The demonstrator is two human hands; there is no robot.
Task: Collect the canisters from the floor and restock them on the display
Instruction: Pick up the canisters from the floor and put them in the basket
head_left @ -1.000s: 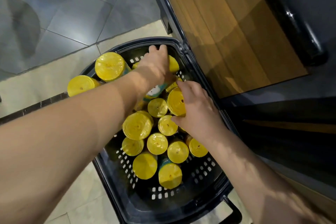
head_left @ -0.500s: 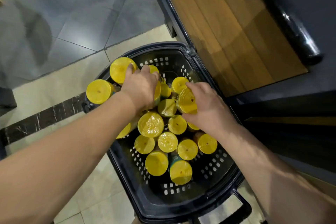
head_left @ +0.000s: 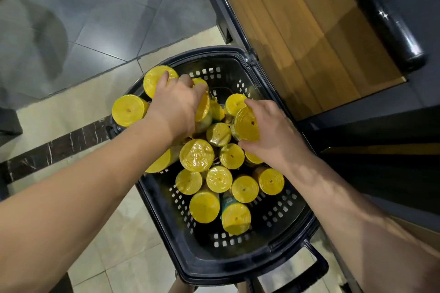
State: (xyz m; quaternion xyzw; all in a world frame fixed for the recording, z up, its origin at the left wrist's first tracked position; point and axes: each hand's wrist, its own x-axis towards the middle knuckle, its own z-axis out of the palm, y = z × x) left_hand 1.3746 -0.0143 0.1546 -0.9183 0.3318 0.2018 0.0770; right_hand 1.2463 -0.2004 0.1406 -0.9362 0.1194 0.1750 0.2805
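Observation:
A black plastic shopping basket (head_left: 283, 240) stands on the floor, filled with several yellow-lidded canisters (head_left: 197, 155). My left hand (head_left: 175, 107) reaches into the basket's far left side, its fingers curled round a canister (head_left: 203, 108) lying tilted under the palm. My right hand (head_left: 271, 133) grips another yellow-lidded canister (head_left: 246, 123) near the basket's right wall, thumb below the lid and fingers over it. Two canisters (head_left: 127, 110) lean out over the left rim.
A wooden display shelf (head_left: 304, 31) with a dark frame runs along the basket's right side. A black rounded bar (head_left: 392, 21) lies above it. Grey and beige floor tiles (head_left: 71, 31) spread to the left. The basket's handle (head_left: 307, 276) sticks out at the near end.
My left hand pulled back from the basket's far rim onto a canister at the left. My right hand closed round a canister and tipped it. The view shifted, with the basket lower in frame.

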